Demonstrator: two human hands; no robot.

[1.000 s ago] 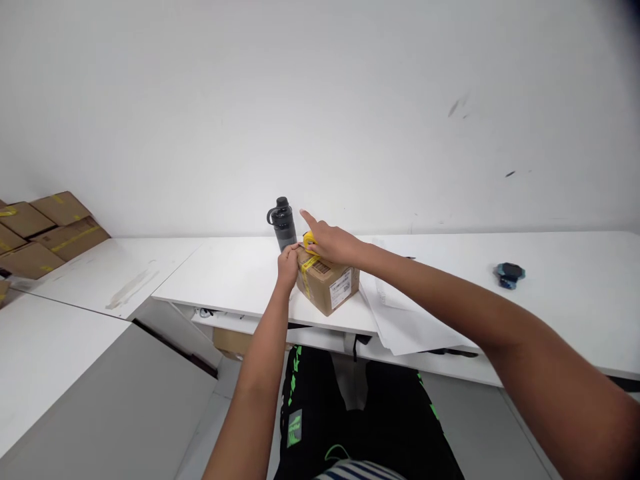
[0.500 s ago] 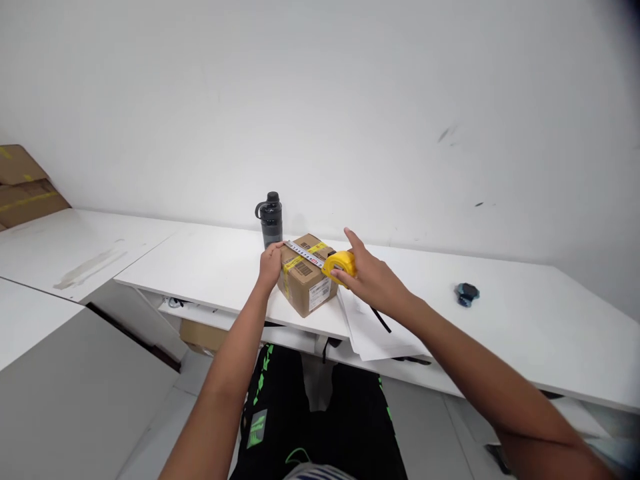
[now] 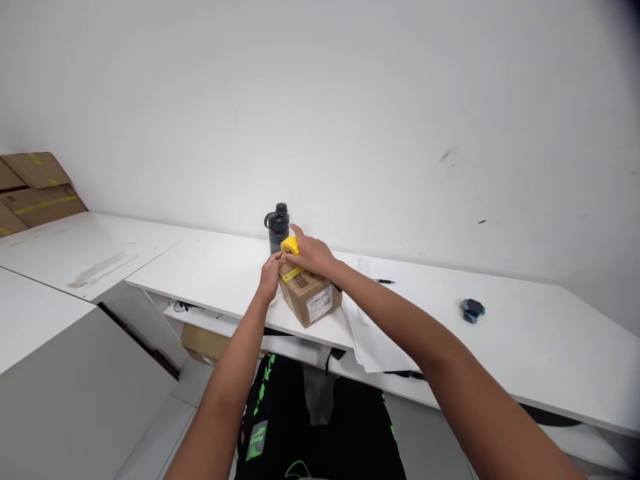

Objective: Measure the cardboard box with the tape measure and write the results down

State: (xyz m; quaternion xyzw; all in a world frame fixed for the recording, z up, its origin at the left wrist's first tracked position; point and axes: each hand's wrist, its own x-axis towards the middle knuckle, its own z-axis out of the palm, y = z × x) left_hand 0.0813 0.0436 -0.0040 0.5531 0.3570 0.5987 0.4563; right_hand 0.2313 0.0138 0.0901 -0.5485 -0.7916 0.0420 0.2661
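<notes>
A small cardboard box (image 3: 313, 300) with yellow tape and a white label sits near the front edge of the white table (image 3: 225, 273). My right hand (image 3: 313, 257) rests on the box's top left corner, fingers wrapped round a yellow tape measure (image 3: 290, 246). My left hand (image 3: 270, 277) is pressed against the box's left side, fingers pinched at the top edge close to the tape measure; what it pinches is too small to make out. A dark water bottle (image 3: 277, 228) stands just behind the box.
White sheets of paper (image 3: 370, 337) lie right of the box, overhanging the table edge, with a pen (image 3: 383, 281) behind them. A small dark blue object (image 3: 472, 310) lies farther right. Cardboard boxes (image 3: 30, 190) are stacked at far left. A white wall rises behind.
The tape measure case, pulled out to the box's right side half a second ago, has come back to the top left corner with my right hand. My left hand stayed at the box's left edge.
</notes>
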